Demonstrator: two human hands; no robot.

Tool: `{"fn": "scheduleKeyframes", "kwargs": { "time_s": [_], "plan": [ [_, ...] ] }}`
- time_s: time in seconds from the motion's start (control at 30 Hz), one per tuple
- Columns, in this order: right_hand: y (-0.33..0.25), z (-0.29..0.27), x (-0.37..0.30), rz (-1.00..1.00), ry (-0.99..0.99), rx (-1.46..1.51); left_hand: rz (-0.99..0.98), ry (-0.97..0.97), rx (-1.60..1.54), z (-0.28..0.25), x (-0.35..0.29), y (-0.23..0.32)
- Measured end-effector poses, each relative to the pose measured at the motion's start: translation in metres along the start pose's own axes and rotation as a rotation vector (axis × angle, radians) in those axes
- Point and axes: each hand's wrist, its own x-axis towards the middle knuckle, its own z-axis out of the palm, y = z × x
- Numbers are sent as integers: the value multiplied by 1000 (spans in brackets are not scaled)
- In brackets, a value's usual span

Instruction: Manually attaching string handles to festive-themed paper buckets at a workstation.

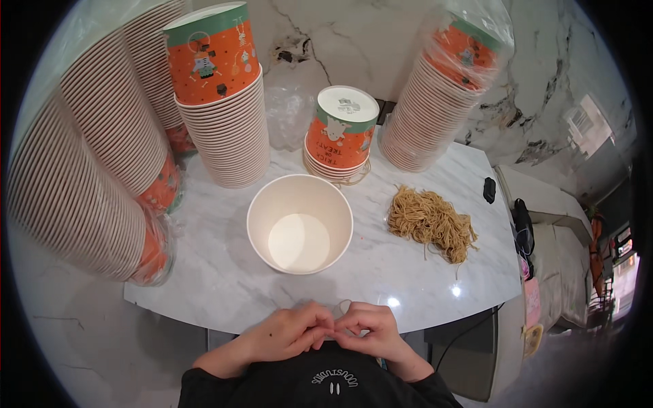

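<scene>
Fingers [314, 334] of the left hand [291, 333] and right hand [374, 333] meet at the lower centre of the frame, bent and pinched together on a thin loop [345, 300]. Only a fine, pale arc shows above the knuckles; its ends are hidden by the fingertips, and its material is hard to make out. Near the middle of the frame, a paper bucket [299, 241] stands mouth-up on the bench [224, 285], creamy white inside with a rolled rim; most of its outer wall is out of sight. Right of centre lies a string bundle [432, 223], tan, crinkled and tangled, loose strands trailing from its lower edge. At upper centre, a short inverted stack [340, 146] partly hides more strands. At upper right, clear plastic [486, 27] veils a tall stack [428, 112] and runs off the frame.
</scene>
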Motion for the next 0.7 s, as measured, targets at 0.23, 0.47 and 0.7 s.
{"fn": "scheduleKeyframes", "kwargs": {
  "time_s": [0.23, 0.47, 0.7],
  "plan": [
    [-4, 0, 3, -136, 11, -185, 73, 70, -41, 4, -8, -10],
    [2, -8, 8, -181, 213, -300, 219, 520, 801, -74, 8, 27],
    [-11, -21, 38, -444, 203, -432, 226, 330, 930, -81, 21, 66]
  ]
}}
